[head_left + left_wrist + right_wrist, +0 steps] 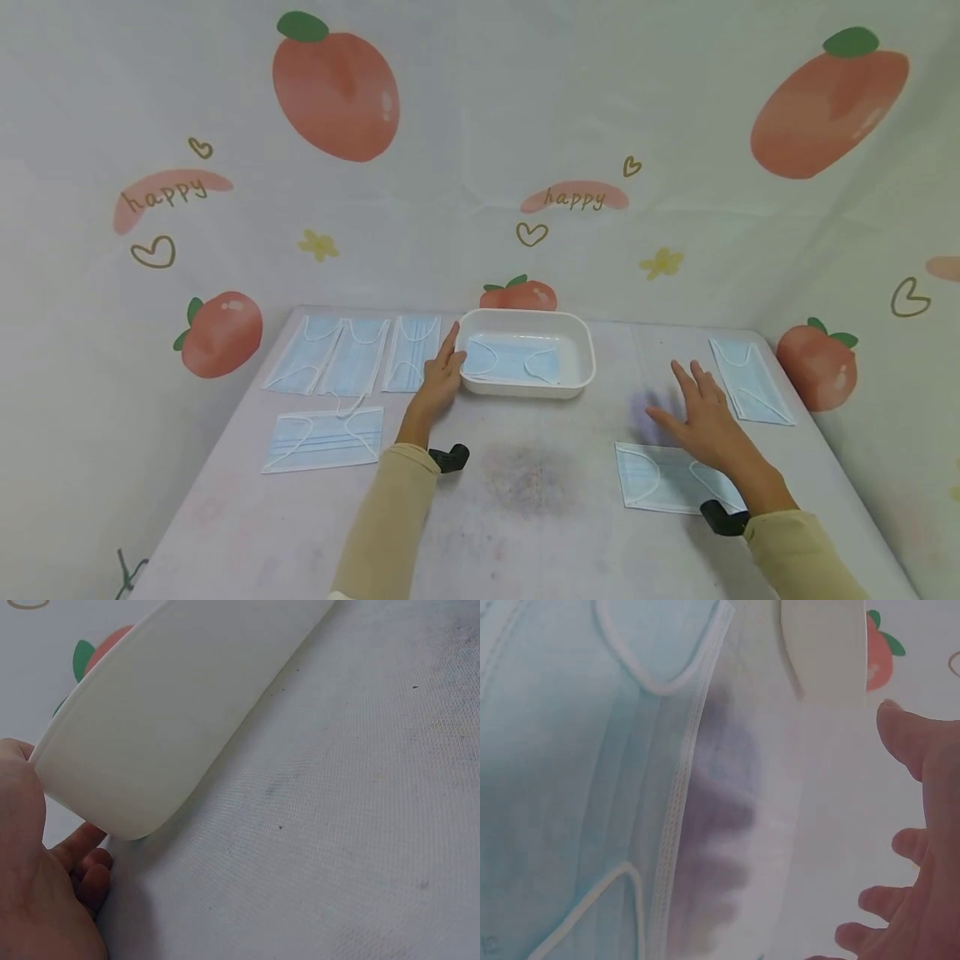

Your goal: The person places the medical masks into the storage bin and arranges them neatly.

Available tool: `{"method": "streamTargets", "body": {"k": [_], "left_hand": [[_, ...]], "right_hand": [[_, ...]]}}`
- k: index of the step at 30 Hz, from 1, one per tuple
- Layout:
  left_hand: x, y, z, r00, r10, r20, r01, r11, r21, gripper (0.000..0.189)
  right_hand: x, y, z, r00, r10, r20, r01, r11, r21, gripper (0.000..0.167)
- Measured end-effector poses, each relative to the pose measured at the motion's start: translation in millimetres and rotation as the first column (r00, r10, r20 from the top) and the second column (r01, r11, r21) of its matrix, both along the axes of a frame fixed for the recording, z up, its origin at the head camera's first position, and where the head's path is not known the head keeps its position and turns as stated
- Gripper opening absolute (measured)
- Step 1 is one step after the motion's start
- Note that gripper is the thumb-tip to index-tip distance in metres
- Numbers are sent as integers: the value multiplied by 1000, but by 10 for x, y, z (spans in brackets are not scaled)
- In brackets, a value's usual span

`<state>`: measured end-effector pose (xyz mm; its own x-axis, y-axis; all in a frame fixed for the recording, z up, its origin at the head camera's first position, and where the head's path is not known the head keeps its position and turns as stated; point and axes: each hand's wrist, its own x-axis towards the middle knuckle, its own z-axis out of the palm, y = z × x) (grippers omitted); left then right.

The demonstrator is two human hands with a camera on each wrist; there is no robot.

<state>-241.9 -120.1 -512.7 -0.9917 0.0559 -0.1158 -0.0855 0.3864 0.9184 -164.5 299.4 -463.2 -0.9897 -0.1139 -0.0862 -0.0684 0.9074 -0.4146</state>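
Observation:
My left hand is at the left end of a white plastic tray, with its thumb over the rim and its fingers along the outer wall. In the left wrist view the tray's corner sits between thumb and fingers. A light blue face mask with white ear loops lies flat in the tray. On the right, my right hand hovers with spread fingers and nothing in it. Below it a face mask lies on the table; the hand and wrist overlap part of it in the head view.
Three face masks stand lengthwise in a row left of the tray, the nearest mask beside my left hand. Another mask lies crosswise in front of them. At the far right edge lies one more mask. A fruit-printed cloth wall rises behind.

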Motion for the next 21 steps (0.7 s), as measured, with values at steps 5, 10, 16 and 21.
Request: {"method": "streamTargets", "body": {"k": [5, 10, 16, 21], "left_hand": [[-8, -4, -5, 1000, 4, 5, -4, 1000, -1, 56], [-21, 23, 9, 1000, 0, 10, 0, 1000, 4, 56], [-27, 26, 5, 1000, -4, 16, 4, 1000, -4, 56], [-25, 13, -4, 1000, 6, 18, -6, 1000, -6, 57]], "right_hand": [[28, 111, -37, 999, -15, 28, 16, 1000, -19, 104], [95, 245, -83, 998, -47, 30, 48, 998, -42, 109], [181, 381, -133, 998, -53, 46, 56, 995, -87, 117], [217, 434, -190, 996, -52, 67, 61, 988, -138, 122]]}}
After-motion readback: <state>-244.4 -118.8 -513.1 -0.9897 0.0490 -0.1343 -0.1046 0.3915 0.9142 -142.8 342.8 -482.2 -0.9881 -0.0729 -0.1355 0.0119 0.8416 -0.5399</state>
